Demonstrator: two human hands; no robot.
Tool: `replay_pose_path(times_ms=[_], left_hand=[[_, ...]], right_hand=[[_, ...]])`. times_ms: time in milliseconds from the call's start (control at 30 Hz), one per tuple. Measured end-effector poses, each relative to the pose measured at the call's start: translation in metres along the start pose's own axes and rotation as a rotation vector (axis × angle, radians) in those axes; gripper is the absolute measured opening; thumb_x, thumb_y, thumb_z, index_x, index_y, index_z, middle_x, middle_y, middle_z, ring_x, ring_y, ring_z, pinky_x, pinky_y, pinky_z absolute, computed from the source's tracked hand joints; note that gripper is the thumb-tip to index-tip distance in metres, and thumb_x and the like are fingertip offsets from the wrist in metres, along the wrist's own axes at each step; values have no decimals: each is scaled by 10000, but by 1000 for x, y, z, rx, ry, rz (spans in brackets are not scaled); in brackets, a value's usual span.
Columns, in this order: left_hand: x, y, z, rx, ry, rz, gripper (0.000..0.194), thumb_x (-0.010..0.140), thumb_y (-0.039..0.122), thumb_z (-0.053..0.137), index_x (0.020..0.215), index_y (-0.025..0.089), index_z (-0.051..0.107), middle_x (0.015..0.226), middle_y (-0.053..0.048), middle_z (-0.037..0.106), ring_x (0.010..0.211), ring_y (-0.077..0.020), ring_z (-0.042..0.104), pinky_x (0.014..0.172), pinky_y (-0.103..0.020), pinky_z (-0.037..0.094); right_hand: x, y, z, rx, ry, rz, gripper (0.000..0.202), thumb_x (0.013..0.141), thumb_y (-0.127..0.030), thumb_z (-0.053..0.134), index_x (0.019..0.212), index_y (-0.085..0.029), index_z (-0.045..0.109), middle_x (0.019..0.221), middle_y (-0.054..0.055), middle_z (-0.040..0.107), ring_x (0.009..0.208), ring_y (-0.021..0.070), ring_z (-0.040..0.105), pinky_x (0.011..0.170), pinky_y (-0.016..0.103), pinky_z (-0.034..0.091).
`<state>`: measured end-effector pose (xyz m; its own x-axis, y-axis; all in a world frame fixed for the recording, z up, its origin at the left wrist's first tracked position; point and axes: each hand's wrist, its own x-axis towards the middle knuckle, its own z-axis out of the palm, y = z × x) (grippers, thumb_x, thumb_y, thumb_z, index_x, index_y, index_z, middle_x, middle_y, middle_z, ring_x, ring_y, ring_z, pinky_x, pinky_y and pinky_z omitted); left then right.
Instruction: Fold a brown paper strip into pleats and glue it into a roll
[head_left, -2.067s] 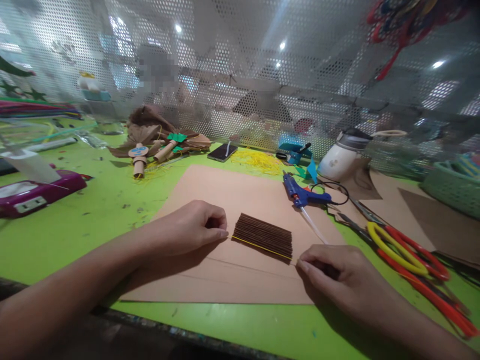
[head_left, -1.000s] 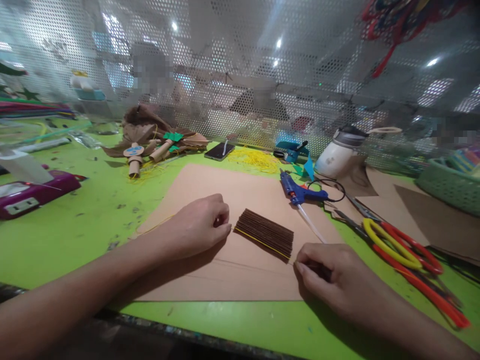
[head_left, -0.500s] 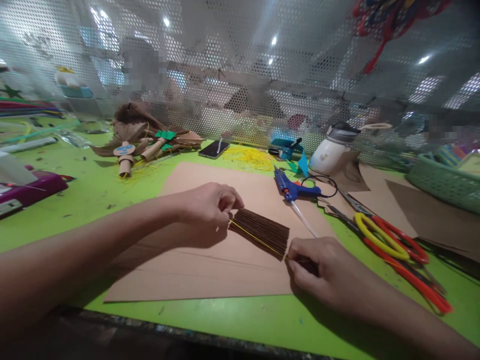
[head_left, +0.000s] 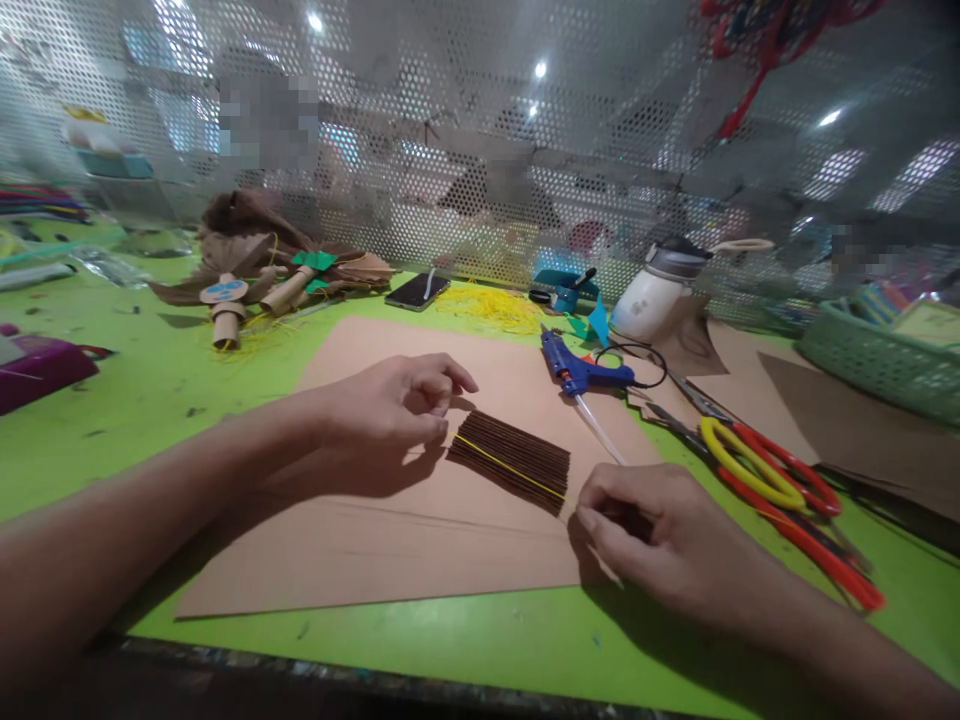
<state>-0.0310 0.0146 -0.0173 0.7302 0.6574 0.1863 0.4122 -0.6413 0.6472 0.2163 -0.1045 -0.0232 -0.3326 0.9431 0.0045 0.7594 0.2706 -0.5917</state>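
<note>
A small mat of dark brown thin rods or corrugated strips (head_left: 517,450) lies tilted on a tan paper sheet (head_left: 375,560). Across its lower part runs a thin yellow strand (head_left: 510,465). My left hand (head_left: 397,405) is open at the mat's left end, thumb and forefinger apart, with the thumb close to the strand's left end. Just off the right end, my right hand (head_left: 652,520) keeps thumb and forefinger pinched together. Whether anything is between those fingertips is too small to make out.
A blue glue gun (head_left: 577,365) lies behind the mat. Scissors with red and yellow handles (head_left: 750,465) are at the right, near a green basket (head_left: 885,355). Farther back are a bottle (head_left: 660,290), yellow shreds (head_left: 487,305), a phone (head_left: 416,291) and paper figures (head_left: 225,300).
The yellow strand has shifted slightly up the mat from its lower edge. My left fingers have opened from their pinch. The right hand stays pinched; the view has shifted a little.
</note>
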Motion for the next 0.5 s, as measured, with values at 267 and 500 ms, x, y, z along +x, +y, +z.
replay_pose_path(times_ms=[267,500], left_hand=[[3,0,-10,119,-102,-38,141,737,224,498,615,153,490,1181,-56,549,1055,-205,522,878,-310,418],[4,4,-13,45,-187,-17,113,725,203,500,625,155,524,1214,-45,535,1040,-205,542,932,-357,403]], right_hand=[[-2,2,0,-121,-19,-25,175,800,-119,448,667,-177,545,580,-27,536,539,95,463,517,233,306],[-3,2,1,-173,-4,-38,171,775,-100,464,643,-177,542,556,-33,504,516,91,427,507,241,275]])
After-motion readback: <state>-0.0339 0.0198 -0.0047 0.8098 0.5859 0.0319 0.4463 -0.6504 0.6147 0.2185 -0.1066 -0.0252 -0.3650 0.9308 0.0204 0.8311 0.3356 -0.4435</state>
